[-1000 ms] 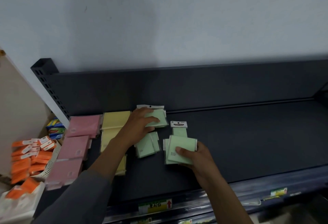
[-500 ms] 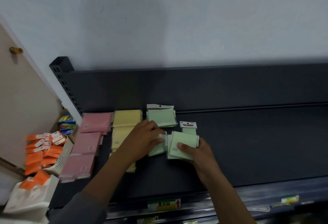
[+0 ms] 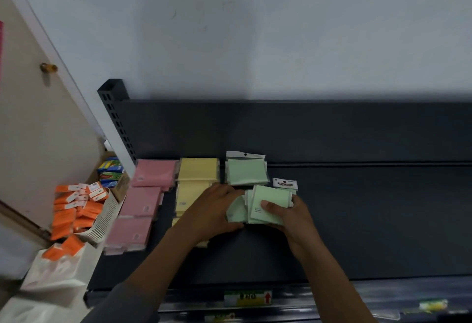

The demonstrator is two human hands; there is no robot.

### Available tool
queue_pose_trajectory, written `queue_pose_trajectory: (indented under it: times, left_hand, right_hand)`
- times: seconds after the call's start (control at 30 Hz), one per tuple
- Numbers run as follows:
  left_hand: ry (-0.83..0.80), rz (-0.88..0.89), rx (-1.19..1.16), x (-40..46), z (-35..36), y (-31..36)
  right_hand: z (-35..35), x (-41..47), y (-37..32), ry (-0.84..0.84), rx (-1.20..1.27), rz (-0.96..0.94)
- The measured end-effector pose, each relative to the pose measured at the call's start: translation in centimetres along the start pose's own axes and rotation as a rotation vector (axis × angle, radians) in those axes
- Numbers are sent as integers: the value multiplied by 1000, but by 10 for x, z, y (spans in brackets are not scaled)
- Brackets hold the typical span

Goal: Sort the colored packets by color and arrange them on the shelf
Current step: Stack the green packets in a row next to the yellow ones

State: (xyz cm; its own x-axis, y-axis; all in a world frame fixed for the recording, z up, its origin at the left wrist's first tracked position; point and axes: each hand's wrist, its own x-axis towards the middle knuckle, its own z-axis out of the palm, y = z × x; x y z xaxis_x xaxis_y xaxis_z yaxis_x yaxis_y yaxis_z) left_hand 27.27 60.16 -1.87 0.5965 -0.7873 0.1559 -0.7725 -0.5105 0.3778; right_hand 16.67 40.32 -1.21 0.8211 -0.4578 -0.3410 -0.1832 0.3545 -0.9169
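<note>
Head view: on the shelf (image 3: pixel 357 220), pink packets (image 3: pixel 139 202) and yellow packets (image 3: pixel 198 173) already lie in columns, with one green stack (image 3: pixel 246 172) at the back. The left hand (image 3: pixel 212 211) and right hand (image 3: pixel 288 214) clasp loose green packets (image 3: pixel 268 203) between them; these seem left to place.

Left arm wears a grey sleeve (image 3: pixel 122 302); right forearm (image 3: pixel 332 271) bare.
</note>
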Motion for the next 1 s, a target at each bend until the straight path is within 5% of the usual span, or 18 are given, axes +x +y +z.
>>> queue_pose_trajectory:
  times: [0.43,0.9,1.0]
  left_hand:
    - [109,-36,97,2,-51,-6]
    - [170,-68,119,-3,-52,-10]
    - [147,-60,102,-2,-51,-5]
  right_hand:
    - [33,4,-3,30,-36,23]
    - [52,7,16,21,-636,-338]
    - [42,11,17,210,-849,-416]
